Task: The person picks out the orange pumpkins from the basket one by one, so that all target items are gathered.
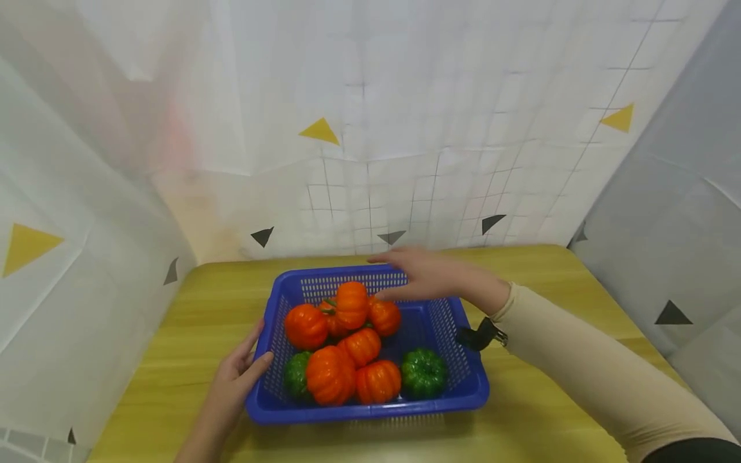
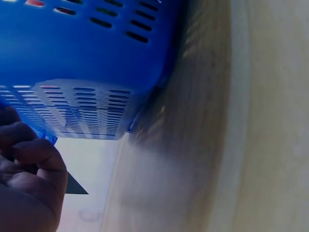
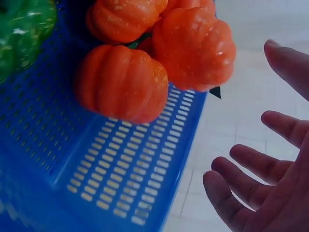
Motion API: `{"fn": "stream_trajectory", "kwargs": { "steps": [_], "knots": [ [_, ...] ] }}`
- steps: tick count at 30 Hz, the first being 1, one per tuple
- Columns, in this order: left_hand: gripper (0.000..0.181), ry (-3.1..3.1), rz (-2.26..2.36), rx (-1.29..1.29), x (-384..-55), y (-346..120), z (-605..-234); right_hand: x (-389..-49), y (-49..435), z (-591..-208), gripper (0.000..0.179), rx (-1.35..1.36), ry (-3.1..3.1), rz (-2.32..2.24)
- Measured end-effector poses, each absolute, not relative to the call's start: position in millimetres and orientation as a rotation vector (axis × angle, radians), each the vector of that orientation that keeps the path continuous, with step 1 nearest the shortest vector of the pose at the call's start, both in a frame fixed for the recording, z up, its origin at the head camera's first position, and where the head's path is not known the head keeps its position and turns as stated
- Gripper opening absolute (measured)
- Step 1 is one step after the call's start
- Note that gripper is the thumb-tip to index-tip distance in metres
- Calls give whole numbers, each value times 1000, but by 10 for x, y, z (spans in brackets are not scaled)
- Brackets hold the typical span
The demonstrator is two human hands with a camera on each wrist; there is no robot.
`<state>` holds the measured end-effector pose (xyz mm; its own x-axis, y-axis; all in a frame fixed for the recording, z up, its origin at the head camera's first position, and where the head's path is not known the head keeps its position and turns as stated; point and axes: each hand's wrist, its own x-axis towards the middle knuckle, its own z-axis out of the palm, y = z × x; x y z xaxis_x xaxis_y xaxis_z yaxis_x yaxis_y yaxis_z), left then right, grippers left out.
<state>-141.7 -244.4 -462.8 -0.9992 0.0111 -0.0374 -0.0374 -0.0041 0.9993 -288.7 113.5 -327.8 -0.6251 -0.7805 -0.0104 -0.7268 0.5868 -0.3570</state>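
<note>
A blue plastic basket [image 1: 428,406] with slotted walls holds several orange pumpkins [image 1: 330,375] and green ones, including a dark green pumpkin [image 1: 424,373] at its right front. My left hand [image 1: 234,370] holds the basket's left side, thumb over the rim and fingers along the outside. The left wrist view shows these curled fingers [image 2: 36,152] close to the slotted wall. Over the basket's back right part, my right hand [image 1: 425,273] hovers with fingers spread and nothing in it. Nearest below it lies an orange pumpkin [image 3: 123,82] beside the back wall.
The basket stands on a yellow wood-grain table [image 1: 191,334]. White sheeting [image 1: 278,77] with grid lines and triangles closes off the back and both sides. A black strap [image 1: 483,334] hangs from the right sleeve over the basket's right rim.
</note>
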Motion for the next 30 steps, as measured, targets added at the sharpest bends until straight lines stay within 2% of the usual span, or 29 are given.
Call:
{"fn": "stream_trajectory", "kwargs": {
  "steps": [8,13,18,23,30],
  "knots": [
    [63,2181,2207,-118,-1367,-2436,-4610,-2916,719,-3365,89,-1260,2567,-301],
    [63,2176,2197,-133,-1381,-2430,-4587,-2891,499,-3367,95,-1162,2507,-187],
    [64,2174,2183,-124,-1408,-2426,-4564,-2869,349,-3404,96,-1120,2518,-108],
    [64,2187,2179,-84,-1415,-2417,-4565,-2844,323,-3461,90,-1137,2561,-131],
    [65,2187,2195,-82,-1397,-2419,-4584,-2840,524,-3419,89,-1106,2614,-373]
  ]
}}
